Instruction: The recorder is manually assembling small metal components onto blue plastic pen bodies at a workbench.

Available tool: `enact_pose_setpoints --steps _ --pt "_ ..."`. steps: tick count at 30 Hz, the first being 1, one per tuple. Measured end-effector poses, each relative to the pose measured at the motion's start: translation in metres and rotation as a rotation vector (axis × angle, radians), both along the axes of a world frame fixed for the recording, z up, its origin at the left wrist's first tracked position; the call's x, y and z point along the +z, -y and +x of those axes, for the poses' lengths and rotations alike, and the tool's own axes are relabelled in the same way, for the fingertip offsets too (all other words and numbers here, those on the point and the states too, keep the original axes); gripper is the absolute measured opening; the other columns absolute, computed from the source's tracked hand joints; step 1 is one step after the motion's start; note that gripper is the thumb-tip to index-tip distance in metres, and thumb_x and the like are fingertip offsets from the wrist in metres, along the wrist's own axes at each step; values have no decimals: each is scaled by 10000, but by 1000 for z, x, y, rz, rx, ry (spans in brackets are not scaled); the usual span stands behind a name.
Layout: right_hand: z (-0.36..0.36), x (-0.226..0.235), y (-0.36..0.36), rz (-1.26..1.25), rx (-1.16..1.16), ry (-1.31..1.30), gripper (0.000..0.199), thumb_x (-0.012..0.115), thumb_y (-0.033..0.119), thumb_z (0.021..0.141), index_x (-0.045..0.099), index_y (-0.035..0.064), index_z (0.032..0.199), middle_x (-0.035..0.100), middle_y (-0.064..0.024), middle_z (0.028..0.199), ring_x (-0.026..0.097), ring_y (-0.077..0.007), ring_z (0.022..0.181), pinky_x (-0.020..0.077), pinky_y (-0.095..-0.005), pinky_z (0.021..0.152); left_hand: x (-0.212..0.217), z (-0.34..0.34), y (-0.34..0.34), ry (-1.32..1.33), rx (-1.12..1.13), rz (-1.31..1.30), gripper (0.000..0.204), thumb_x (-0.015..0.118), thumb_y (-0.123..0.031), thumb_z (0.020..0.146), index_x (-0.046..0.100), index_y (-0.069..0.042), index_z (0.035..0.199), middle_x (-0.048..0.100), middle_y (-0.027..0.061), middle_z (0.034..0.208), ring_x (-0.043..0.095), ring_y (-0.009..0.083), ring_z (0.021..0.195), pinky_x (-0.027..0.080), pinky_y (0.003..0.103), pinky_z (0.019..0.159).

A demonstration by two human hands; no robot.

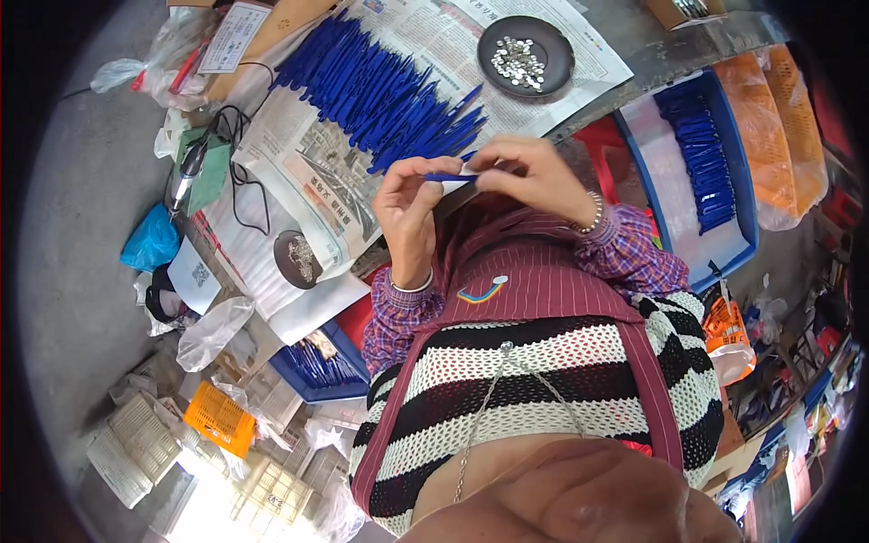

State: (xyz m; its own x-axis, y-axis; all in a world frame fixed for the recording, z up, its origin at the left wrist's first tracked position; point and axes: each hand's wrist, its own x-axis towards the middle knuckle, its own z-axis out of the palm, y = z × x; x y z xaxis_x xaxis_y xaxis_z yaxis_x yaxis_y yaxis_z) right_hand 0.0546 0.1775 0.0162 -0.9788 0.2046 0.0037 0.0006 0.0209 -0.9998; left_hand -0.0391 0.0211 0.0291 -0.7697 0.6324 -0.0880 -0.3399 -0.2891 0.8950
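A slim dark-blue piece (451, 177) is held level at the near edge of the tabletop, in front of the wearer's apron (534, 267). The left hand (407, 199) pinches one end between thumb and fingers, and the right hand (534, 172) pinches the other, both grips narrow. Just beyond, a long, dense row of similar blue pieces (380, 95) lies on newspaper (290, 145), stretching from near that edge toward the far left corner. To the right of the row, a round black dish (561, 59) holds shiny silver discs (518, 63). A smaller dark dish (286, 264) with silvery bits sits near the tabletop's near left corner. By its left edge is a corded handheld tool (188, 172). Beside the tabletop on the right, a blue tray (739, 163) carries more blue pieces along its right side; another blue tray (337, 393) stands below the near left corner, also containing blue pieces.
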Motion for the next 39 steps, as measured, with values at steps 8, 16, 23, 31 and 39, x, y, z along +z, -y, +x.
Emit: enact_pose_setpoints --steps 8,16,23,31,39 --pt "6 -29 -64 981 -444 -60 192 581 36 726 630 66 910 546 -62 864 549 -243 800 452 -328 670 -4 -2 9 -37 27 -206 114 595 -25 812 594 1 923 607 54 767 544 91 647 429 205 609" --pt "3 -25 -63 997 -467 -43 185 612 79 714 647 83 895 563 -56 903 544 -248 807 452 -340 672 -1 2 10 41 8 -242 127 572 2 806 550 -21 929 572 35 730 473 63 565 350 186 497" --pt "9 -27 -68 1070 -475 -36 184 610 58 677 660 112 845 599 -46 874 573 -240 784 474 -334 665 -6 3 4 -36 -18 -302 149 587 26 784 569 -9 927 593 50 746 528 94 596 421 202 547" --pt "5 -34 -70 1121 -435 -116 113 654 161 680 648 138 791 565 29 858 540 -178 747 456 -315 622 -9 6 5 -84 -32 -252 140 556 9 813 547 -28 948 585 63 750 486 85 567 350 186 503" --pt "-1 -23 -58 389 -417 -154 85 634 109 711 643 54 776 605 -58 734 575 -197 661 458 -286 614 -6 10 4 -125 5 -267 170 563 5 811 555 -26 977 593 58 764 510 87 592 372 183 524"
